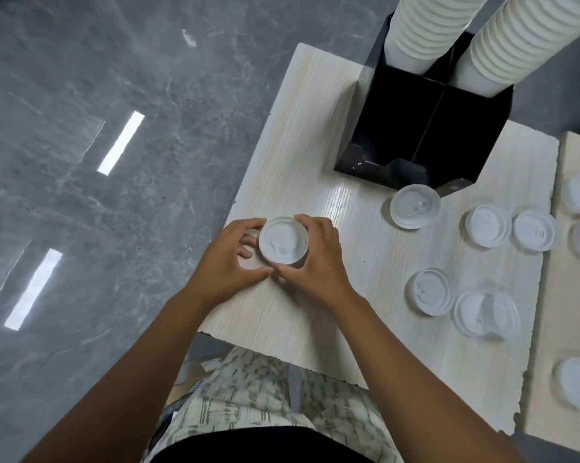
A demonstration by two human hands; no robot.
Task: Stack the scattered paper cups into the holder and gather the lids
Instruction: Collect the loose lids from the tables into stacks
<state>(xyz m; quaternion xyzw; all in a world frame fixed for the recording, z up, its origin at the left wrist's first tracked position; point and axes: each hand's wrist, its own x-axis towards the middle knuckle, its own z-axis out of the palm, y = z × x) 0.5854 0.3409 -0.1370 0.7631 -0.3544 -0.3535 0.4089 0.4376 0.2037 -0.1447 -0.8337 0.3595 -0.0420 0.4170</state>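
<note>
A white lid stack (283, 241) stands near the left edge of the pale wooden table (315, 135). My left hand (230, 262) curls round its left side and my right hand (315, 259) curls round its right side, thumbs meeting in front. A black cup holder (425, 128) stands at the back with two tall stacks of white paper cups (428, 31) in it. Several loose white lids lie to the right, one lid (415, 206) just in front of the holder, others such as a lid (430, 291) nearer me.
A second table top (572, 329) adjoins on the right, carrying more lids such as one lid (577, 384). Grey marble floor (98, 162) lies to the left beyond the table's edge. My patterned clothing shows at the bottom.
</note>
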